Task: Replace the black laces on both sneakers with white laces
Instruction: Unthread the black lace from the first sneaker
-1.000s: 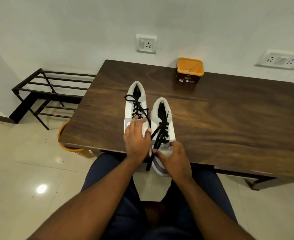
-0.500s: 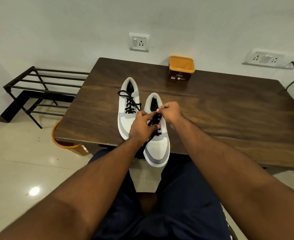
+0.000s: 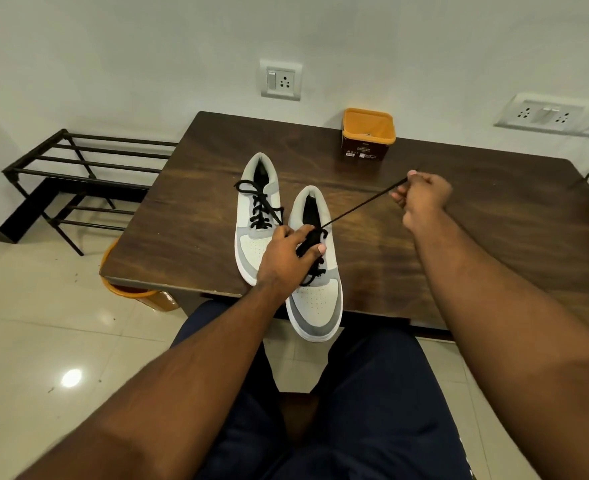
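Centrally, the black lace runs taut from the right sneaker up and rightward to my right hand, whose fingers are curled and pinch the lace end. My left hand presses down on the same sneaker just below where the lace leaves it, fingers curled over the lacing; I cannot tell whether they pinch a strand. The sneaker's toe, nearest me beneath that hand, overhangs the near edge of the table. Just left of my left hand, touching the right sneaker along its side, lies the left sneaker, fully laced in black, its bow loose at the collar. Beyond the pinching hand, at the table's far edge, stands an orange-rimmed tub. Right of that hand the tabletop is bare wood. Left of the table, well apart from both hands, stands a black metal rack; an orange bin shows under the table's near left corner.
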`<action>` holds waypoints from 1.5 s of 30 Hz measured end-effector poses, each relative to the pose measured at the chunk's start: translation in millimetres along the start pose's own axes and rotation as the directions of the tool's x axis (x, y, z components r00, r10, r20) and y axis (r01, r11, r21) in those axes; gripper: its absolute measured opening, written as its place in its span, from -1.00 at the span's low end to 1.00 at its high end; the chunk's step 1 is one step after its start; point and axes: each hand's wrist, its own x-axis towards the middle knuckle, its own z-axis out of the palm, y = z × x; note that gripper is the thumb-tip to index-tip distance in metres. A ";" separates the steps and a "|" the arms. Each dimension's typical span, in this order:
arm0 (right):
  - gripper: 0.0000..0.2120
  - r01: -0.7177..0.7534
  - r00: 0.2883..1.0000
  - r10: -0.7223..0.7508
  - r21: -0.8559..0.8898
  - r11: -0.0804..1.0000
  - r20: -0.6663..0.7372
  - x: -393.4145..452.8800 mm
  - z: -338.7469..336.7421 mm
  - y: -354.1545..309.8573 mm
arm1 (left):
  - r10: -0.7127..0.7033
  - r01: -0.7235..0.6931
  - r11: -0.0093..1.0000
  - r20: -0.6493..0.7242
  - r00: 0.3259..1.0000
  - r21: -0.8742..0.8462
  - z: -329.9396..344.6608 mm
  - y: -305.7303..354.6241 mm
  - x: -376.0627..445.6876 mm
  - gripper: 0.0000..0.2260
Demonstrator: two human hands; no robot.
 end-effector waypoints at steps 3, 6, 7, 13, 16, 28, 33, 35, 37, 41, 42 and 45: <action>-0.49 0.066 0.991 -0.007 -0.437 0.897 0.136 -14.1 -4.5 30.1 | 0.032 -0.032 0.999 -0.023 0.999 0.014 2.5 -3.1 0.3 -0.68; -0.28 0.308 0.869 -0.075 -0.417 0.855 0.488 -44.0 0.0 43.9 | 0.062 -0.061 0.998 -0.034 0.997 0.019 5.0 -8.7 0.0 -0.67; -0.40 0.409 0.753 -0.054 -0.402 0.819 0.656 -55.2 2.8 45.0 | 0.058 -0.058 0.998 -0.038 0.998 0.018 5.2 -8.8 0.0 -0.67; -0.79 0.731 0.555 -0.096 -0.430 0.530 0.826 -73.1 8.2 46.9 | 0.045 -0.044 0.998 -0.042 0.998 0.037 6.9 -8.6 0.9 -0.67; -0.85 0.712 0.570 -0.120 -0.415 0.566 0.813 -67.1 4.2 38.9 | 0.055 -0.053 0.997 -0.045 0.997 0.053 6.8 -10.5 0.0 -0.65; -0.49 0.144 0.978 -0.086 -0.319 0.937 0.187 -21.0 -13.9 16.9 | 0.086 -0.084 0.995 -0.039 0.996 0.051 5.6 -10.0 -3.6 -0.66; -0.52 0.764 0.575 -0.259 -0.397 0.508 0.776 -62.2 -7.2 56.4 | 0.065 -0.064 0.997 -0.008 0.998 0.039 3.2 -9.2 -2.6 -0.63; -0.71 0.847 0.471 -0.200 -0.377 0.376 0.859 -71.5 -3.3 55.0 | 0.063 -0.063 0.997 -0.003 0.998 0.042 2.3 -8.7 -2.7 -0.63; -0.87 0.884 0.436 -0.189 -0.379 0.273 0.880 -75.4 -0.3 44.3 | 0.061 -0.061 0.997 0.004 0.998 0.052 1.1 -8.0 -3.2 -0.63; -0.90 0.920 0.388 -0.227 -0.391 0.037 0.893 -63.1 5.7 18.1 | 0.063 -0.063 0.997 0.009 0.998 0.043 1.1 -7.7 -4.2 -0.63; -0.90 0.905 0.417 -0.314 -0.423 0.051 0.853 -56.6 6.2 10.2 | 0.059 -0.059 0.998 0.006 0.998 0.037 1.2 -8.1 -4.0 -0.63; -0.92 0.797 0.590 -0.555 -0.534 0.283 0.586 -35.5 3.8 -13.5 | 0.044 -0.044 0.999 0.009 0.999 0.031 1.3 -9.1 -3.0 -0.64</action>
